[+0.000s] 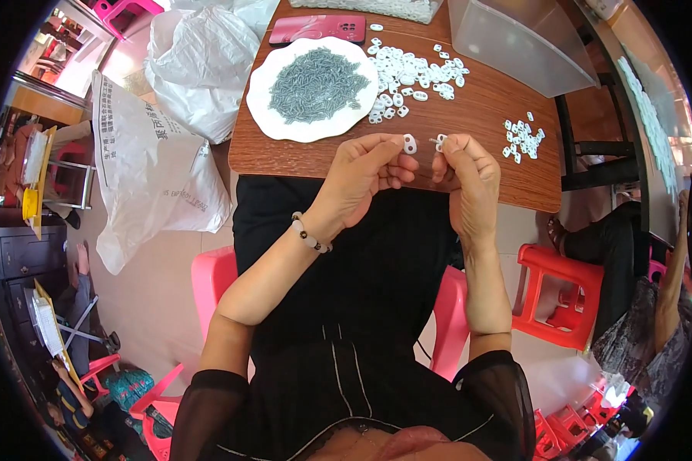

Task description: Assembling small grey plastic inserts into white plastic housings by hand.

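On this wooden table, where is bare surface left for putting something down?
Bare wood on the table lies between the large pile of white pieces and the small cluster, and along the near edge left of the left hand. The far side is crowded by the plate, phone and clear bin.

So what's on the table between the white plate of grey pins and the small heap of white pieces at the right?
In the head view, a larger loose pile of white pieces lies between the plate and the small heap, then bare wooden table.

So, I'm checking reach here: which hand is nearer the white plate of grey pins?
Left. The left hand sits just below the plate's near rim; the right hand is farther off to the plate's right.
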The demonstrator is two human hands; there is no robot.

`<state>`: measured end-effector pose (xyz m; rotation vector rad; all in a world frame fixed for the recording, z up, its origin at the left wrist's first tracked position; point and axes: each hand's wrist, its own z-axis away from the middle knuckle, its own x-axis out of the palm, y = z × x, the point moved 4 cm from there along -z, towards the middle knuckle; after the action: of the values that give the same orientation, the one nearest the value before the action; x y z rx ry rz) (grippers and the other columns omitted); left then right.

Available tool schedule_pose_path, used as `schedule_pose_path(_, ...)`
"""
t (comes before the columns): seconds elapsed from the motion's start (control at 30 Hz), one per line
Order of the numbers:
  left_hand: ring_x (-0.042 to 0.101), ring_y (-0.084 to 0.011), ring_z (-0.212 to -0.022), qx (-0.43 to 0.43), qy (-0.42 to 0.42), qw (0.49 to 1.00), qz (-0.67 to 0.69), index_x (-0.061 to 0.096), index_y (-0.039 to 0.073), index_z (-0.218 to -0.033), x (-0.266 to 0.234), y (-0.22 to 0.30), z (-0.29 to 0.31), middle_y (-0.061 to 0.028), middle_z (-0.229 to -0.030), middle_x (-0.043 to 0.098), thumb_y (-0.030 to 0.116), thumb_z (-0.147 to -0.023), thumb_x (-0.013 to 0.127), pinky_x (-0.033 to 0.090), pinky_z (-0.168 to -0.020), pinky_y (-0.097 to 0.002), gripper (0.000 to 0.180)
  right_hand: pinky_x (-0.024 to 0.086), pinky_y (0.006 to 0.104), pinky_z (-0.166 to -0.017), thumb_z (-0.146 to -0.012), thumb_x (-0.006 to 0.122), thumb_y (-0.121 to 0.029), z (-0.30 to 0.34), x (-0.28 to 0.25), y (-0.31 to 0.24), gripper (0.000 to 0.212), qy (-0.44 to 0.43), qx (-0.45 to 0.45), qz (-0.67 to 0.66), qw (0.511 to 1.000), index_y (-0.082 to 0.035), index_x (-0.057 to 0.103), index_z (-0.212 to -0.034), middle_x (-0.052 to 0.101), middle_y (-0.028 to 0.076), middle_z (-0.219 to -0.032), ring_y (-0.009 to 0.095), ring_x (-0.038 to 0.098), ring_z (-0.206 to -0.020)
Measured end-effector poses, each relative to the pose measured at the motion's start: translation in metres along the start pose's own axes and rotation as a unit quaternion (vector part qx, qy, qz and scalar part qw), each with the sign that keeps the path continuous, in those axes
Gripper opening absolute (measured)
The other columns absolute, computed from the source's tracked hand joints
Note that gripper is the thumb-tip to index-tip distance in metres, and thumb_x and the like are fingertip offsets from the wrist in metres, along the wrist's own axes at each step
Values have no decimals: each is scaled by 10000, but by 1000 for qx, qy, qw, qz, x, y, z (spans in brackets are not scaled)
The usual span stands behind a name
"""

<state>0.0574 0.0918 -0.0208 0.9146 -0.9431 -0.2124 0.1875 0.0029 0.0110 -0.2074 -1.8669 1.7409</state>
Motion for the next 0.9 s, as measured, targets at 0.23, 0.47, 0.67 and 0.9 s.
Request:
schedule_pose_path(0.23, 640, -105, -751, 11, 1, 1000, 14, 652, 29, -1004, -4, -4, 11, -73, -857, 691, 248, -940, 586, 473, -673, -209, 238, 409, 197, -625, -939, 568, -181, 4, 11, 6, 163, -16, 24, 19, 999, -41, 618, -872, 612, 6, -744, 51, 515, -663)
schedule_pose_path(0.47, 633, -79, -785, 59, 26, 998, 27, 640, -13, -1124, -11, -5, 16, -52, -888, 692, 145, -894, 650, 474, -697, -203, 279, 415, 200, -635, -949, 563, -187, 7, 20, 13, 173, -60, 20, 33, 997, -34, 615, -889, 622, 8, -755, 50, 535, -686)
schedule_pose_path(0.67, 622, -74, -778, 97, 50, 994, -5, 644, -15, -1124, -20, -2, 21, -39, -925, 688, 87, -859, 686, 468, -689, -189, 287, 415, 193, -640, -945, 575, -173, 8, 25, 13, 161, -40, 2, 65, 997, -28, 614, -888, 628, 6, -763, 39, 536, -683)
schedule_pose_path(0.9, 614, -72, -810, 87, 44, 994, 44, 645, -9, -1143, -25, -3, 25, -35, -958, 685, 110, -873, 678, 479, -709, -194, 297, 383, 150, -592, -924, 601, -101, 8, 24, 15, 104, -20, -58, 167, 984, -9, 613, -878, 641, -17, -804, -13, 495, -674)
